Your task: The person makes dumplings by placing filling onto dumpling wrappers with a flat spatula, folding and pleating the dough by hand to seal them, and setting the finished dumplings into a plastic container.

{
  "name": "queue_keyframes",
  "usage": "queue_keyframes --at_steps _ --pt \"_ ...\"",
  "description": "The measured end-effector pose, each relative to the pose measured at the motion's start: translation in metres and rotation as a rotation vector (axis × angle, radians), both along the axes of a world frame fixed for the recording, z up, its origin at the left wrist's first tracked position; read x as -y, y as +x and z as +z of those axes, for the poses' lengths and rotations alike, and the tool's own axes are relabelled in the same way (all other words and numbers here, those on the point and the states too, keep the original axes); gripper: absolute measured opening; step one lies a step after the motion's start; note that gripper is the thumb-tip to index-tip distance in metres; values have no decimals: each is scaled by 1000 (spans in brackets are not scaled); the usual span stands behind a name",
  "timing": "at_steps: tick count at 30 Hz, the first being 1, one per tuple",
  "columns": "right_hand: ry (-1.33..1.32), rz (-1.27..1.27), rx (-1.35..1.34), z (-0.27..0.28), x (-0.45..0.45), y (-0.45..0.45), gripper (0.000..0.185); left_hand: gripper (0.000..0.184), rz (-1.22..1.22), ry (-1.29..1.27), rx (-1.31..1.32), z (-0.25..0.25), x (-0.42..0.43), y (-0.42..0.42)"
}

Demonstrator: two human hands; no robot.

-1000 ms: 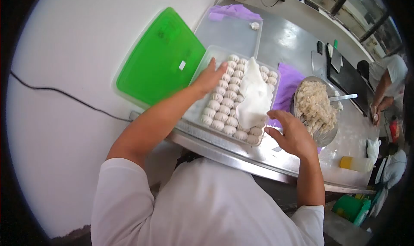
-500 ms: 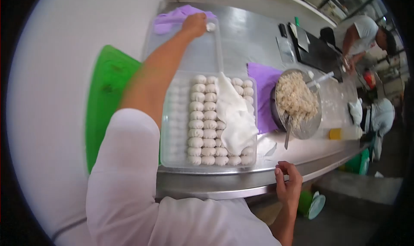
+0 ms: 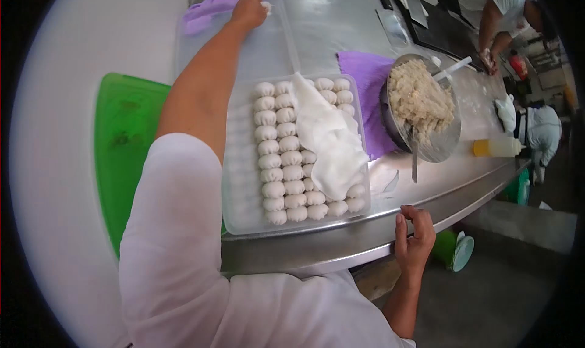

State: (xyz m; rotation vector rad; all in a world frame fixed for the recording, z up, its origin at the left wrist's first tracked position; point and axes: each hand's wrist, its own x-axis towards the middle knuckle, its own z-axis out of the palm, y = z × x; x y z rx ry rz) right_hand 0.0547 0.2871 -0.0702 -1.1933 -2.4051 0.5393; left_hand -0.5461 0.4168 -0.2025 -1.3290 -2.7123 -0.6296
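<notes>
- Nearest, at 4 o'clock, the right hand (image 3: 415, 235) hangs by the edge of the bench (image 3: 329, 19), fingers loosely curled, thumb apart from forefinger, holding nothing.
- At the centre sits the near tray (image 3: 241, 189); faint pale rounds show through its 9 o'clock side, too dim to make out.
- It holds rows of pleated dumplings (image 3: 291, 157); a white sheet (image 3: 326, 144) drapes across those toward 3 o'clock, hiding several.
- At 9 o'clock, a green panel (image 3: 131, 122) is partly covered by the person's left arm and sleeve.
- At 2 o'clock, a metal bowl (image 3: 445, 144) contains heaped pale filling (image 3: 420, 92); a white handle (image 3: 454, 67) and a metal handle (image 3: 414, 165) stick out, lower ends hidden.
- At 3 o'clock lies a squeeze bottle (image 3: 499, 147), yellow at one end.
- Just short of 12 o'clock, the left hand (image 3: 248, 11) is over a lone dumpling (image 3: 266, 8) on the far tray (image 3: 262, 49), partly covering it; I cannot tell how far its fingers are spread or whether they grip.
- Half a second ago more of that dumpling showed; a second ago both hands were at the near tray.
- At 11 o'clock, a purple cloth (image 3: 210, 10) overlaps the far tray.
- Farthest, at 2 o'clock, a co-worker (image 3: 487, 13) is cut off above; what their hands hold is unclear.
</notes>
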Motion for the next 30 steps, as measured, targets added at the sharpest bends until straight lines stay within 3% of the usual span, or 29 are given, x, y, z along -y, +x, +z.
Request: queue_keyframes --at_steps 2,4,7,11,13,16,23,30 --pt "11 35 -3 -2 -1 2 12 55 31 42 15 24 19 5" --pt "21 78 -7 -2 -1 4 13 49 44 347 335 54 45 23" --pt "-20 123 -28 -1 -6 4 14 37 -61 309 334 97 89 69" --pt "-71 201 -52 -4 -7 16 16 30 6 226 385 126 159 138" --pt "-79 238 -89 -4 -9 21 16 29 23 52 183 115 186 155" --pt "-130 255 -85 0 -10 23 17 28 24 0 111 87 210 169" --pt "-114 309 -82 0 -13 26 17 25 37 -14 84 75 212 190" --pt "-105 301 -71 -1 -11 25 15 25 52 178 66 50 212 198"
